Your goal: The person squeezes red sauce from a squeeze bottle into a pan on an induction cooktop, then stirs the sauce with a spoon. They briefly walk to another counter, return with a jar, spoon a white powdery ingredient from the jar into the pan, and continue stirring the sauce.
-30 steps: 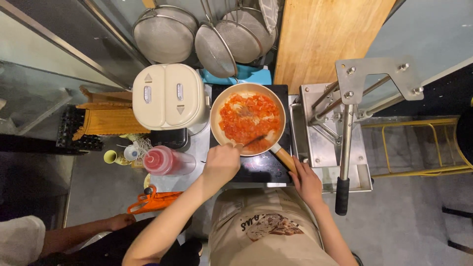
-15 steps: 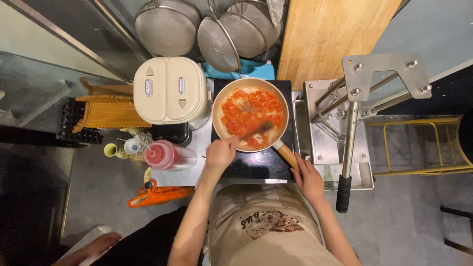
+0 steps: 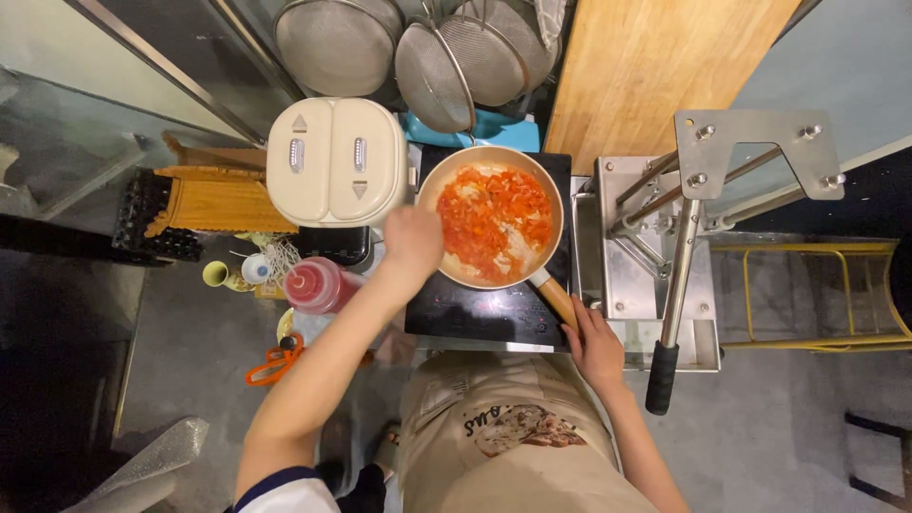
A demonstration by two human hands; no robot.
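- Your pan (image 3: pixel 490 224) sits on the black cooktop (image 3: pixel 475 309) with its wooden handle (image 3: pixel 556 299) pointing back toward you; the chopped red pieces (image 3: pixel 494 218) in it already look soft and wet, spread across most of the base with a pale bare patch at the near side.
- By that look you are well into the cooking; the pieces are not yet one smooth mass, and nothing has been plated.
- Your right hand (image 3: pixel 597 344) holds the end of the handle, its fingers wrapped round the wood.
- Your left hand (image 3: pixel 413 237) is at the pan's left rim, fingers curled in; whether they pinch a utensil cannot be told, as the hand is blurred.
- The pan is round, shallow, pale-lined, with a coppery rim.
- Left of it stands a cream, rounded box-shaped appliance (image 3: pixel 334 161) of smooth plastic; nearer you, a red squeeze bottle (image 3: pixel 313 285).
- Behind hang round wire-mesh strainers (image 3: pixel 432 47), beside an upright wooden board (image 3: pixel 655 66).
- To your right sits a steel lever press (image 3: pixel 684 237) with a black grip.
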